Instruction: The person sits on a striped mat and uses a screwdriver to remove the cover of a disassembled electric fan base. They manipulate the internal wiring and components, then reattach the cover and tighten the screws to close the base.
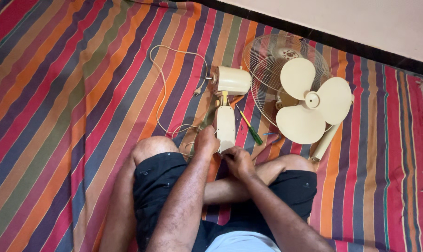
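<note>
I sit cross-legged on a striped mat [57, 116] with a taken-apart cream table fan in front of me. Its motor housing [232, 80] lies on its side, joined to a flat cream neck piece [225, 126]. My left hand [207, 140] grips the lower left edge of that neck piece. My right hand [238, 161] touches its bottom end, fingers curled; whether it holds a small part is hidden.
A wire fan guard [267, 70] lies to the right with the three-blade cream propeller [312, 100] resting on it. A screwdriver with a yellow and green handle [249, 128] lies beside the neck. A white power cord [162, 93] loops left. A cream tube [324, 142] lies right. A wall runs along the top.
</note>
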